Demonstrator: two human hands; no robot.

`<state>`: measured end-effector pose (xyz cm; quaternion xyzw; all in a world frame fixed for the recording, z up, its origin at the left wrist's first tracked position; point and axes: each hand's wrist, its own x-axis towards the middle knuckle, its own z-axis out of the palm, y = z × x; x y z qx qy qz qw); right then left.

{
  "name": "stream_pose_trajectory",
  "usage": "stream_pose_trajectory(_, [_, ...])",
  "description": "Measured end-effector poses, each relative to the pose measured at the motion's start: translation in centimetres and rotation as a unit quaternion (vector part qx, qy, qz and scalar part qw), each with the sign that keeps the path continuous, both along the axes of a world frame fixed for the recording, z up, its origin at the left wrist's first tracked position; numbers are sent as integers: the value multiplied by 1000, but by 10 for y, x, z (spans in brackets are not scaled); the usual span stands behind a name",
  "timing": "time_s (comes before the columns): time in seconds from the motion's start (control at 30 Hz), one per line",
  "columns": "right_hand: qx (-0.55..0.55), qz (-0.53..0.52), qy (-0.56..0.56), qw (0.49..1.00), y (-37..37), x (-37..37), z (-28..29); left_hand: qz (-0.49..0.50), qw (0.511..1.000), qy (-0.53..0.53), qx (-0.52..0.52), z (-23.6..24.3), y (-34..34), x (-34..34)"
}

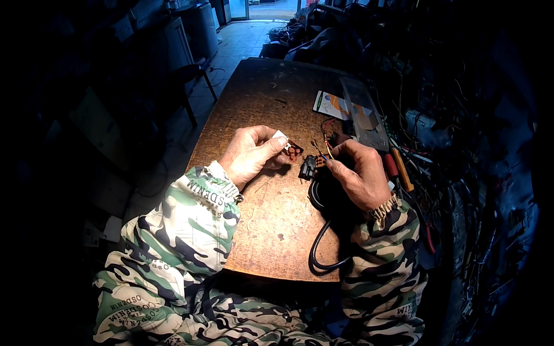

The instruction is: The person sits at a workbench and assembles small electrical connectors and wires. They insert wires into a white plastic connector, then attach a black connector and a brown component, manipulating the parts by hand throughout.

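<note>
A small reddish-brown circuit board with a white part at its far left end is held just above the middle of the table. The left hand pinches it between thumb and bent fingers at its left end. To the right, the right hand has its thumb and index finger pressed together on thin wires, whose ends point far and left; its other fingers are curled and partly hidden.

Between the hands, near the right fingertips, is a black plastic connector; whether it touches the table, I cannot tell. A black cable curves along the table's near right part.

Beyond the right hand, a white and orange card lies beside a clear plastic tray at the far right. Just right of that hand are a red handle and an orange handle. Tangled wires spread farther right. Far left of the table, a dark stool stands on a tiled floor.
</note>
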<state>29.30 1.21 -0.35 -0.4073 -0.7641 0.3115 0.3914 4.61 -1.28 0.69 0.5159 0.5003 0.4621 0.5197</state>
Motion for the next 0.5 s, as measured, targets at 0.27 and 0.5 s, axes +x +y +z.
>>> stream_pose_trajectory(0.27, [-20, 3, 15, 1000, 0, 2, -1, -9, 999, -11, -40, 5, -2, 2])
stream_pose_trajectory(0.5, [-92, 59, 105, 988, -2, 0, -2, -19, 998, -43, -51, 1, -1, 1])
